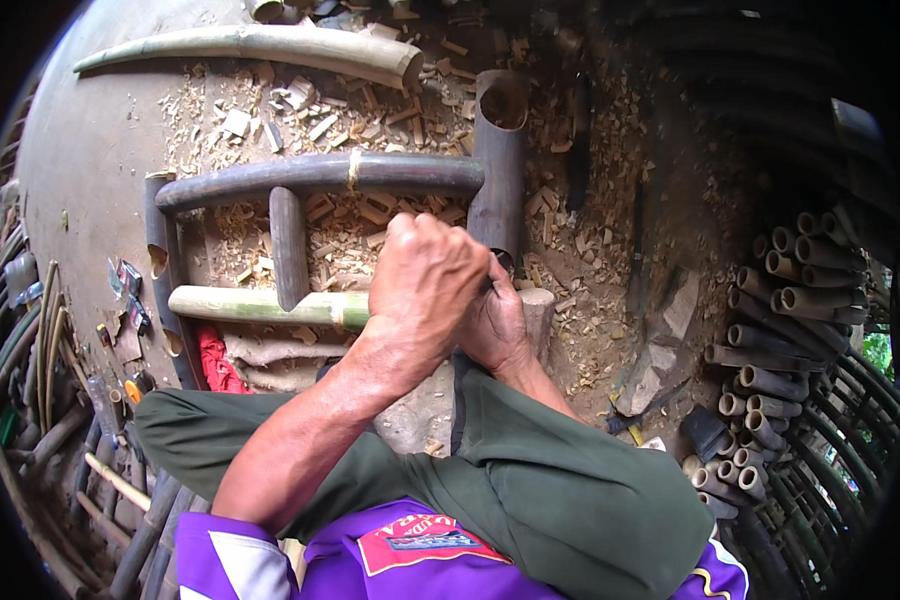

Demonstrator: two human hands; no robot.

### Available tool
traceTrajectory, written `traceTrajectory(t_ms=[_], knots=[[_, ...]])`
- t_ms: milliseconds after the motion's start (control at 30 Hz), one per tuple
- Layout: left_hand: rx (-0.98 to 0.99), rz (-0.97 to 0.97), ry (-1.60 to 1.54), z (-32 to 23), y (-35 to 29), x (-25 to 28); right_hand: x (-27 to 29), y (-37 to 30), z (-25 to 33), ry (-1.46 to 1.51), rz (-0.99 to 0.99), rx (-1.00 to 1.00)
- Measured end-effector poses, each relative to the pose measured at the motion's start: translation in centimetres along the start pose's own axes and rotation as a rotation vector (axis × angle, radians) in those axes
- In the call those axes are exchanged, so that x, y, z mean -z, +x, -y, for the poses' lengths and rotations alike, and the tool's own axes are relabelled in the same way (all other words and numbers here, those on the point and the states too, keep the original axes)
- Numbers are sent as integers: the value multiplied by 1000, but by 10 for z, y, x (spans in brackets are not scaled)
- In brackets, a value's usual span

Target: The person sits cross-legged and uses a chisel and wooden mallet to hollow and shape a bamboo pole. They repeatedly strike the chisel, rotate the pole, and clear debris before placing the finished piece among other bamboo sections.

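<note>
A bamboo frame lies on the ground in front of me: a dark top rail (320, 173), a short dark crosspiece (288, 245), a green lower rail (260, 304) and a dark hollow post (500, 160) on the right. My left hand (425, 285) is a closed fist at the right end of the green rail, where it meets the post. What lies inside the fist is hidden. My right hand (497, 325) sits just behind and under it, fingers curled at the foot of the post, beside a pale wooden block (540, 305).
Wood chips (370, 110) cover the ground around the frame. A long pale bamboo pole (260, 44) lies at the top. Several cut bamboo tubes (780, 330) are stacked at the right, thin canes (40, 350) at the left. A red cloth (212, 362) lies by my knee.
</note>
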State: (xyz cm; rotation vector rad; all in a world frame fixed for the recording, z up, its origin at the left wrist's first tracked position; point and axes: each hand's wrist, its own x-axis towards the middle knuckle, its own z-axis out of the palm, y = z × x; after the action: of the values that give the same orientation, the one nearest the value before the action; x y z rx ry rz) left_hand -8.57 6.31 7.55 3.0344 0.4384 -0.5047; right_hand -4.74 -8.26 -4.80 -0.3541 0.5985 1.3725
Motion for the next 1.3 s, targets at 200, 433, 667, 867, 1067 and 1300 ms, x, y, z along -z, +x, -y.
traceTrajectory(t_ms=[200, 433, 667, 867, 1067, 1300], knots=[[374, 170, -673, 41, -57, -53, -9, -3, -6, -554, -233, 50], [61, -56, -89, -4, -3, 7, -2, -6, 2, 30, -86, 40], [83, 337, -471, -11, -52, -23, 11, -39, -16, -223, -63, -3], [-527, 143, -798, -68, -38, -1, 22, -106, 40, -1073, -352, -29], [-576, 87, -700, -121, 56, -52, 93, -102, 118, -2329, -301, 634], [-135, -393, -1256, -96, 64, -57, -75, -36, 151, -2976, 167, 548]])
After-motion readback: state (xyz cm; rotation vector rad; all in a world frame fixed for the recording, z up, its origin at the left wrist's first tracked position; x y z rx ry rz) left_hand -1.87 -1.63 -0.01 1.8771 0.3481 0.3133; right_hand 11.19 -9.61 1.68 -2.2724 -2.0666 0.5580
